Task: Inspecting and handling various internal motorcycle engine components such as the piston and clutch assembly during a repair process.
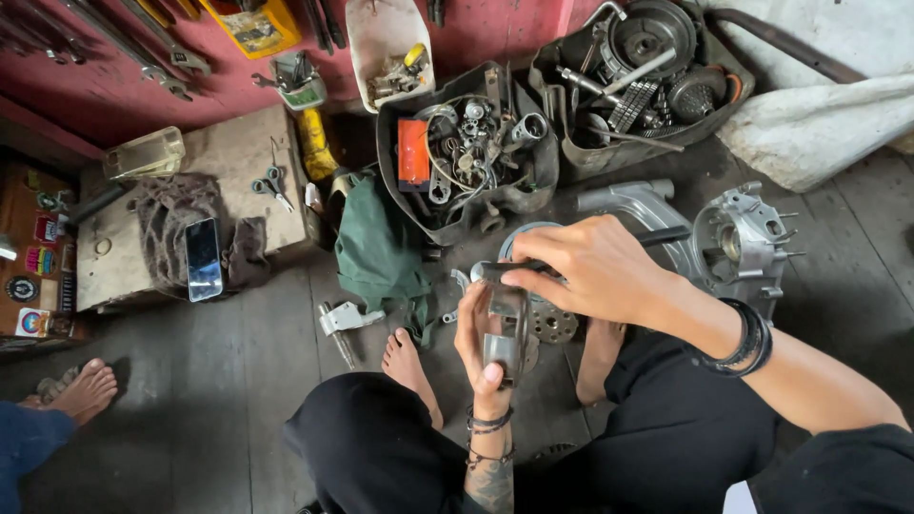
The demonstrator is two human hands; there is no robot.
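My left hand (479, 335) grips a small grey metal engine part (506, 331) upright above my lap. My right hand (592, 266) reaches across from the right and holds a dark-handled tool (495, 272) whose shaft lies across the top of the part. A round toothed metal disc (554, 322) lies on the floor just behind the part. A silver engine casing (741, 244) stands to the right of my right hand.
Two black tubs of metal parts (465, 143) (636, 81) sit at the back. A green cloth (379, 249) lies left of my hands. A wooden board (228, 152) holds a phone (203, 258), scissors and a rag. Another person's foot (84, 390) shows at the left.
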